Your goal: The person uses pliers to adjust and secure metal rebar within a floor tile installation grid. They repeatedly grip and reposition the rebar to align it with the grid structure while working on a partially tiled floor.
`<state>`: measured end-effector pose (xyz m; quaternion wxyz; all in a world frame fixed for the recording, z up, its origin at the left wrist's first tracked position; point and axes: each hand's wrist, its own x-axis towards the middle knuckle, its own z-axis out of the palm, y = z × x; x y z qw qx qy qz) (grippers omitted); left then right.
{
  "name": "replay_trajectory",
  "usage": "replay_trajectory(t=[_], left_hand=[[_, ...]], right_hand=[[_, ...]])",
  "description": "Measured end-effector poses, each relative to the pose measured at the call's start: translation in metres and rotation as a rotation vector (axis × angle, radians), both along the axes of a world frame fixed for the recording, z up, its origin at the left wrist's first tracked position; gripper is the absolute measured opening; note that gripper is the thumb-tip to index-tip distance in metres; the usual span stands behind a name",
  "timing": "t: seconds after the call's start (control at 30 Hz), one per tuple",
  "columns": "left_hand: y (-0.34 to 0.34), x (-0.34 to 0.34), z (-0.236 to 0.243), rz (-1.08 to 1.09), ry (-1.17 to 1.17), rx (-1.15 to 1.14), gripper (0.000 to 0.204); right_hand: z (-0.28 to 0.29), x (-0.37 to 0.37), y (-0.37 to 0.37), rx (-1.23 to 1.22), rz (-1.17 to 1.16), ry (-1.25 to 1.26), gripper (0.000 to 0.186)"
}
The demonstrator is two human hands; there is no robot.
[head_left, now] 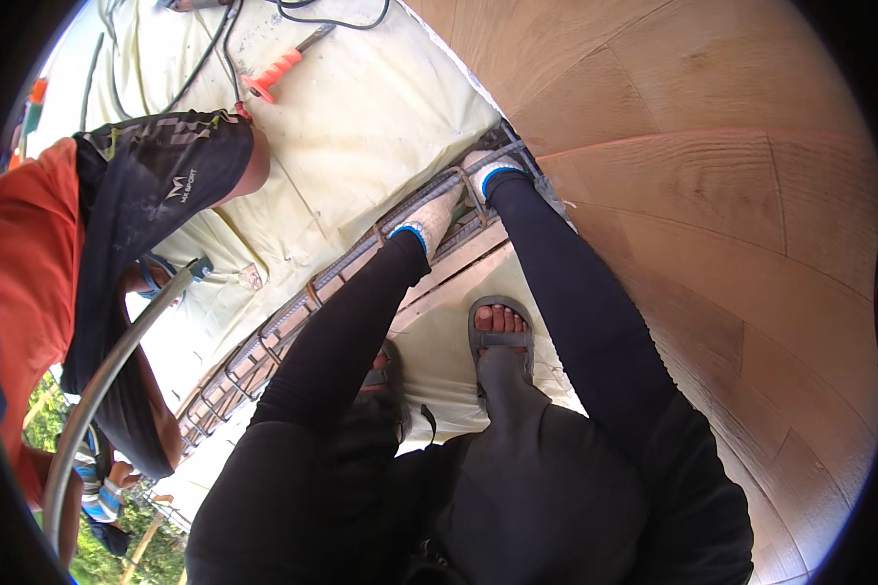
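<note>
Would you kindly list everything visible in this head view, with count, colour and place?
Rebar cage: one, rusty grey, running diagonally along the foot of the wall.
Plywood formwork wall: one, tan, right side.
Sheeting: one, pale cream, upper middle ground.
Tool with orange handle: one, top, on the sheeting.
Cables: several, dark, top left.
Bent pipe: one, grey, left.
Co-worker: one, orange and dark clothing, left.
Sandals: two, grey, centre, the left one mostly hidden.
Left hand: white glove, blue cuff, on the cage.
Right hand: white glove, blue cuff, on the cage.
</note>
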<state>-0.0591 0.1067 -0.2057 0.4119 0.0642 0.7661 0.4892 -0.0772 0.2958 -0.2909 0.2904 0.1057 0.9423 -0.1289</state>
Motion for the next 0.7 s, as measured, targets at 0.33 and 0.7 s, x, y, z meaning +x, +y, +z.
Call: replay_trajectory(t=[0.33, 0.7], left_hand=[[-0.003, -0.001, 0.005, 0.187, -0.313, 0.122, 0.058], [-0.008, -0.002, 0.001, 0.019, -0.034, -0.399, 0.046]], right_hand=[[0.037, -0.002, -0.006, -0.024, 0.024, -0.099, 0.041], [0.072, 0.009, -0.014, -0.056, 0.214, -0.078, 0.036]])
